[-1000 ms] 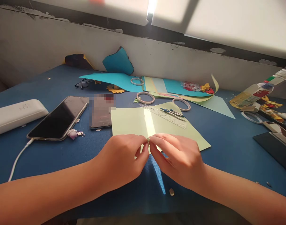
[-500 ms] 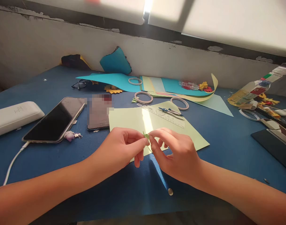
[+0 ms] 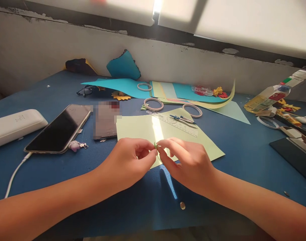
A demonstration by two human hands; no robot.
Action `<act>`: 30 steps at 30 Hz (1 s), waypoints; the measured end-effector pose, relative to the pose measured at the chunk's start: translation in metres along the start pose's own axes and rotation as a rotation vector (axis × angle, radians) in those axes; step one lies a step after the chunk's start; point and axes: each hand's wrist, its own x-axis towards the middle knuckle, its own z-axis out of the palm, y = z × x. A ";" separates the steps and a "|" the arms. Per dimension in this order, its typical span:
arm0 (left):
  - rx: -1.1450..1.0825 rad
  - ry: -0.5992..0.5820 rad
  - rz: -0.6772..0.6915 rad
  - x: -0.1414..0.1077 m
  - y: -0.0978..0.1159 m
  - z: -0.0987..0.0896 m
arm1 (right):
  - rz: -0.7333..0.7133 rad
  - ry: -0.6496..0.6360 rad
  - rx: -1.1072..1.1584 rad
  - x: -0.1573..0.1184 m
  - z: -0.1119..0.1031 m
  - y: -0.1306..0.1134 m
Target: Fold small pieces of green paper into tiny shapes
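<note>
Between my fingertips is a small green piece of paper (image 3: 155,145), mostly hidden by them. My left hand (image 3: 135,157) pinches it between thumb and forefinger. From the other side, my right hand (image 3: 186,159) closes thumb and forefinger on the same piece. Both hands hover over the near part of a pale green paper sheet (image 3: 137,129), crossed by a bright strip of sunlight. On that sheet lie a clear ruler (image 3: 185,128) and a compass (image 3: 181,119).
Rolls of tape (image 3: 153,104) and blue sheets (image 3: 115,86) lie toward the wall. To the left are a phone (image 3: 59,129) with a cable and a white power bank (image 3: 18,127). A bottle of yellow liquid (image 3: 270,95) leans at the right. A coin-like disc (image 3: 182,205) lies near the front.
The green paper piece has turned and shows less between my fingers. My left hand's lower fingers have curled in, and my right fingertips have moved slightly left, closer to the left ones.
</note>
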 end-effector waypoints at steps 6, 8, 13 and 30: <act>-0.052 -0.041 -0.041 0.001 0.001 0.001 | 0.106 0.009 0.101 0.000 0.002 -0.004; -0.103 -0.075 -0.107 0.002 0.005 -0.001 | 0.142 0.008 0.136 -0.001 0.003 -0.005; -0.049 -0.117 -0.183 0.005 0.009 -0.005 | 0.141 -0.043 0.140 -0.002 0.000 -0.003; 0.762 -0.006 0.220 0.018 -0.014 -0.011 | 0.389 -0.629 -0.352 0.069 0.040 0.089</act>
